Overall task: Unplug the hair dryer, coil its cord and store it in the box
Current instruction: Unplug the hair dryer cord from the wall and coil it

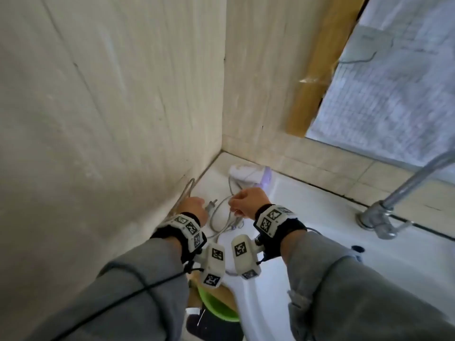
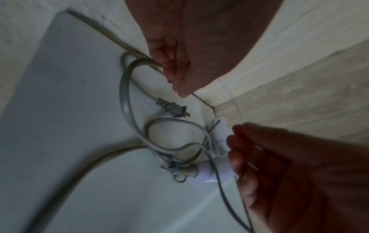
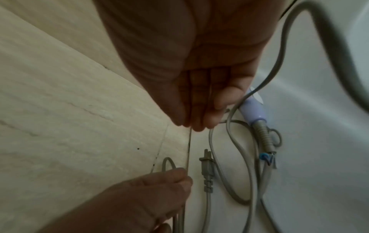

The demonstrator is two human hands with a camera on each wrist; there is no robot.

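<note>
My left hand pinches a loop of the grey cord by the wall. The plug lies free on the sink ledge. My right hand pinches another loop, with the hair dryer lying behind it in the corner.

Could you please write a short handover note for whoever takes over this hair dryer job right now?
Left hand: holds the cord near the wall.
Right hand: pinches a cord loop.
Plug: already out, lying loose on the sink ledge.
Hair dryer: lies in the corner of the ledge.
Done: unplugging. Left: finish coiling, then box it; no box is in view.
</note>
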